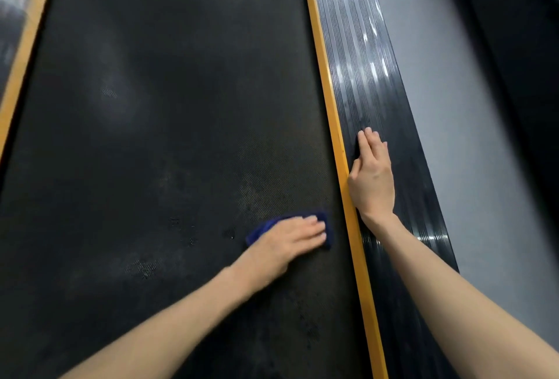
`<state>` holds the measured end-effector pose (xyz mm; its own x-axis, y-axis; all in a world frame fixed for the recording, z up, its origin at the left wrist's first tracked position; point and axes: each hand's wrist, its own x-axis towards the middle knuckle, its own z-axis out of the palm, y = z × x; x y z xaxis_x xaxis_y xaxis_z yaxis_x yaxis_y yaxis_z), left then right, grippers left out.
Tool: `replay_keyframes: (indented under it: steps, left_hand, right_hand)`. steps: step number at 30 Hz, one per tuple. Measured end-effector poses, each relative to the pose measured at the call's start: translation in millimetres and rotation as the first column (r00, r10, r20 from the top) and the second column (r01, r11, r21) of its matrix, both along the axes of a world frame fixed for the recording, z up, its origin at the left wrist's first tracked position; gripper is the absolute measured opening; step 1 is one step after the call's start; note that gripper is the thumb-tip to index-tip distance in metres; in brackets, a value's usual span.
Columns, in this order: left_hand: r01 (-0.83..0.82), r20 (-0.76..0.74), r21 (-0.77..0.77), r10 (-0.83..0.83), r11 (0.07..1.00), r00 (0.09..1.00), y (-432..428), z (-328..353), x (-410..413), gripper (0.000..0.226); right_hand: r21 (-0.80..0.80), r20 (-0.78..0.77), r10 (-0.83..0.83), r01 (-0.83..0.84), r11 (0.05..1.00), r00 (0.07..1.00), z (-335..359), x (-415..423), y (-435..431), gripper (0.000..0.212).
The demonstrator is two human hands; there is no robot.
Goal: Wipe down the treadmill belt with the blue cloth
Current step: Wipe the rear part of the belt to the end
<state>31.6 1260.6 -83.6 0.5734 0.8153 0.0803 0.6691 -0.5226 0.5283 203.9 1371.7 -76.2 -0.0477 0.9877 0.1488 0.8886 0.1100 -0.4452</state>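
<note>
Most of the small dark-blue cloth [259, 229] is hidden under our left hand [289, 239]; we see only a folded edge at its left and a strip past the fingertips. It lies on the wide black textured treadmill belt [151, 136], lower right of centre, just beside the long yellow edge strip [330, 100]. The belt runs out of the frame at top and bottom, and motion blur softens its surface, so the pale smears and dark specks near the cloth are hard to read. A second yellow strip [21, 60] is cut off at the upper left.

Our left hand lies flat on the cloth, its fingers nearly straight and close together, pressing it to the belt. Our right hand [373, 179] rests palm down on the glossy black ribbed side rail [363, 76], with fingers straight and together and the thumb against the yellow strip; it holds nothing. Grey floor [438, 106] shows at the right.
</note>
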Motion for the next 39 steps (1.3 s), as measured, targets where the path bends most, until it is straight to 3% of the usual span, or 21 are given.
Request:
replay_keyframes:
  steps: [2,4,6,7,9,10,11,13,16,18,20,22,24,26,27,29,31,32,37,39]
  left_hand:
    - [0.182,0.010,-0.012,-0.181,0.983,0.983,-26.4,-6.1,-19.4,0.046]
    - [0.189,0.003,0.023,-0.189,0.982,0.982,-5.5,-9.6,-41.6,0.042]
    - [-0.096,-0.001,0.053,0.097,0.994,0.995,32.6,-12.8,-61.5,0.038]
    - [-0.332,0.037,0.048,0.331,0.942,0.943,50.6,-13.4,-79.1,0.038]
    - [-0.670,0.068,0.004,0.668,0.742,0.741,68.0,-12.2,-116.0,0.047]
    - [-0.744,0.061,-0.040,0.745,0.667,0.664,65.4,-11.1,-120.7,0.051]
    - [-0.747,0.057,-0.062,0.749,0.662,0.660,57.5,-10.7,-112.1,0.054]
    - [-0.619,0.070,-0.019,0.618,0.785,0.783,26.3,-11.9,-73.6,0.054]
    - [-0.234,0.088,0.000,0.233,0.972,0.969,-21.0,-17.0,-21.9,0.049]
    - [-0.032,0.052,0.059,0.029,0.998,0.998,-24.3,-19.3,-25.8,0.049]
    - [-0.013,0.005,0.125,0.012,0.992,1.000,-6.8,-23.0,-46.0,0.042]
    - [-0.263,0.096,0.064,0.257,0.963,0.962,18.2,-25.9,-70.5,0.038]
    - [-0.598,0.149,-0.021,0.594,0.801,0.791,42.5,-25.2,-103.9,0.038]
    - [-0.755,0.093,-0.075,0.758,0.652,0.646,53.4,-18.0,-118.1,0.051]
    - [-0.767,0.075,-0.063,0.769,0.639,0.635,51.2,-13.8,-110.2,0.057]
    - [-0.650,0.057,-0.010,0.649,0.760,0.759,28.3,-11.9,-71.8,0.062]
    - [-0.364,0.042,0.008,0.363,0.931,0.931,-4.1,-16.6,-25.6,0.060]
    - [-0.219,0.036,0.003,0.218,0.976,0.975,-13.0,-16.0,-14.8,0.055]
    - [0.092,-0.140,0.101,-0.078,0.991,0.987,10.9,-4.3,-39.3,0.052]
    - [0.109,-0.151,0.116,-0.091,0.987,0.984,26.1,-6.1,-47.6,0.053]
  right_hand:
    - [-0.002,-0.003,-0.009,0.009,1.000,1.000,0.5,1.1,-0.6,0.050]
    - [-0.004,-0.005,0.003,-0.003,1.000,1.000,2.2,-0.1,-0.4,0.049]
    - [-0.017,-0.007,0.004,-0.004,1.000,1.000,2.9,-1.3,-0.1,0.049]
    - [-0.023,-0.007,-0.003,0.002,1.000,1.000,2.4,-1.0,-0.7,0.049]
    - [-0.024,-0.013,-0.018,0.018,1.000,1.000,1.4,-1.6,-1.2,0.050]
    - [-0.028,-0.010,-0.026,0.025,0.999,1.000,1.7,-1.6,-1.5,0.050]
    - [-0.037,-0.008,-0.032,0.031,0.999,0.999,2.6,-1.9,-2.7,0.050]
    - [-0.050,-0.011,-0.030,0.029,0.998,0.999,4.6,-4.1,-3.8,0.050]
    - [-0.052,-0.007,-0.035,0.034,0.998,0.999,5.0,-3.8,-3.1,0.050]
    - [-0.047,-0.006,-0.022,0.021,0.999,1.000,4.2,-4.4,-3.2,0.051]
    - [-0.046,-0.008,-0.019,0.018,0.999,1.000,5.0,-3.5,-3.3,0.050]
    - [-0.057,-0.011,-0.019,0.018,0.998,1.000,4.5,-2.0,-4.2,0.050]
    - [-0.059,-0.015,-0.014,0.014,0.998,1.000,3.0,-2.0,-4.0,0.051]
    - [-0.055,-0.016,-0.018,0.017,0.998,1.000,2.5,-2.7,-3.5,0.051]
    - [-0.058,-0.014,-0.025,0.024,0.998,1.000,2.8,-2.5,-3.8,0.050]
    - [-0.060,-0.005,-0.031,0.031,0.998,1.000,2.4,-3.2,-3.6,0.051]
    - [-0.050,0.008,-0.028,0.028,0.998,1.000,1.6,-3.3,-3.1,0.051]
    - [-0.044,0.011,-0.026,0.026,0.999,1.000,0.9,-3.1,-2.6,0.051]
    - [-0.041,0.026,-0.023,0.024,0.999,0.999,-1.6,-2.9,-2.7,0.051]
    - [-0.045,0.037,-0.026,0.027,0.999,0.999,-1.9,-1.9,-3.8,0.051]
